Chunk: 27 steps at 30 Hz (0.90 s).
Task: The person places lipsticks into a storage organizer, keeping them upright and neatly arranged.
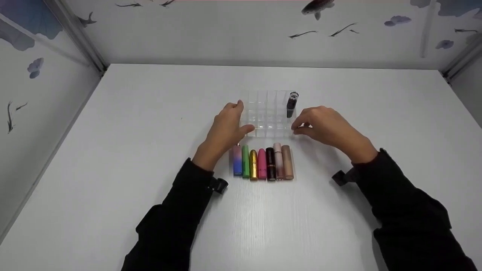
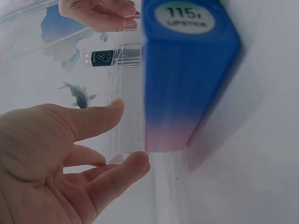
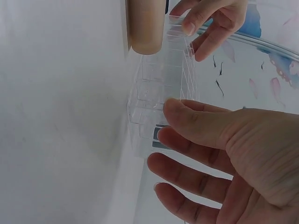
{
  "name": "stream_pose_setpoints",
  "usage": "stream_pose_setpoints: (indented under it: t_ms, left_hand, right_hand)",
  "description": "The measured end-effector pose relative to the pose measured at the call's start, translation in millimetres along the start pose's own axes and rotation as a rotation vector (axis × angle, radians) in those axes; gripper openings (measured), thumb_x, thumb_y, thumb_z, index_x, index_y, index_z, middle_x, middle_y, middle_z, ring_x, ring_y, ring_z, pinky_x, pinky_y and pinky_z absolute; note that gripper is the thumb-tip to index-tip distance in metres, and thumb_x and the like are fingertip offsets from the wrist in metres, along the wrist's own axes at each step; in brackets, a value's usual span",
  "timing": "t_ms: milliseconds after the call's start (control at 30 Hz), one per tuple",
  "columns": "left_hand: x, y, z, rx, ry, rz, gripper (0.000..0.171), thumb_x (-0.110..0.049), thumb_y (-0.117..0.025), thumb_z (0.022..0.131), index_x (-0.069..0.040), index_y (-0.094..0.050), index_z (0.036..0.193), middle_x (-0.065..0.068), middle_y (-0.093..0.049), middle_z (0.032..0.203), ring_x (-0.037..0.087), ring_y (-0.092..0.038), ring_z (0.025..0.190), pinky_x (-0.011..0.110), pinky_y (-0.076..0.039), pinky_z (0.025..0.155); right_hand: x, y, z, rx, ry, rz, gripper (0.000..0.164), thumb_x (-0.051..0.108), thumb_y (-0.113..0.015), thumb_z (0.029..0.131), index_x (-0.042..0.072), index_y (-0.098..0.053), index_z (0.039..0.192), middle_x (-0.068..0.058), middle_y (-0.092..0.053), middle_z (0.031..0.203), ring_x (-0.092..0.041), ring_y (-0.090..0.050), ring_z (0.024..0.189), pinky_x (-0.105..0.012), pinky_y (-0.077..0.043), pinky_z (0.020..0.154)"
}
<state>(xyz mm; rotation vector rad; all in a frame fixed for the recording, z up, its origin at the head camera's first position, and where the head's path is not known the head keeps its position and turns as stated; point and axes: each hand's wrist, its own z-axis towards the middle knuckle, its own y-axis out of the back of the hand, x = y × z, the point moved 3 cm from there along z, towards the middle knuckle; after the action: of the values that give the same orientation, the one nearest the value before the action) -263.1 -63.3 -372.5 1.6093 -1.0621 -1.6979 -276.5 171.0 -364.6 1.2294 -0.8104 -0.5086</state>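
Observation:
A clear plastic organizer (image 1: 261,113) with rows of small compartments stands in mid-table. My left hand (image 1: 226,126) holds its left end, thumb over the front corner and fingers along the side. At the front right corner, my right hand (image 1: 325,126) grips the edge between thumb and index finger; in the right wrist view its other fingers spread loosely. One dark tube (image 1: 290,105) with a clear end stands tilted in the organizer's right column. Close before the organizer lie a blue-pink lipstick (image 1: 237,162), a green tube (image 1: 246,162) and a gold tube (image 1: 253,165).
The row continues rightward with a pink tube (image 1: 262,163), a black tube (image 1: 270,163), a pale pink tube (image 1: 278,162) and a tan tube (image 1: 287,162). White panels with fish and flower prints border the white table (image 1: 113,150) at the back and sides.

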Motion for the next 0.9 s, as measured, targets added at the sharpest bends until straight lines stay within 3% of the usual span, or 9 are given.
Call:
stream_pose_setpoints:
  t_ms: [300,733,900]
  left_hand:
    - [-1.7,0.0,-0.9,-0.011,-0.015,-0.006,0.077,-0.030,-0.070,0.085,-0.003,-0.030,0.146,0.015,-0.043,0.143,0.024,-0.046,0.130,0.033,-0.039,0.106]
    - [-1.2,2.0,-0.5,0.000,-0.007,-0.011,0.078,-0.033,-0.068,0.086,-0.003,-0.029,0.147,0.014,-0.041,0.145,0.024,-0.043,0.133,0.034,-0.037,0.108]
    - [1.9,10.0,-1.6,-0.020,-0.013,-0.009,0.074,-0.035,-0.067,0.087,0.000,-0.034,0.144,0.016,-0.045,0.142,0.025,-0.045,0.130,0.035,-0.038,0.107]
  right_hand:
    - [8.8,-2.0,-1.9,-0.035,0.001,0.032,0.010,0.003,-0.070,0.082,0.005,-0.075,0.090,-0.007,-0.074,0.087,-0.020,-0.068,0.078,-0.036,-0.053,0.067]
    - [11.1,-2.0,-1.7,-0.052,-0.011,0.011,0.010,0.003,-0.070,0.081,0.005,-0.076,0.089,-0.007,-0.074,0.086,-0.021,-0.069,0.077,-0.037,-0.053,0.068]
    - [11.7,-2.6,-1.3,-0.052,-0.004,0.014,0.009,0.003,-0.070,0.081,0.005,-0.076,0.089,-0.007,-0.074,0.086,-0.021,-0.068,0.078,-0.038,-0.053,0.069]
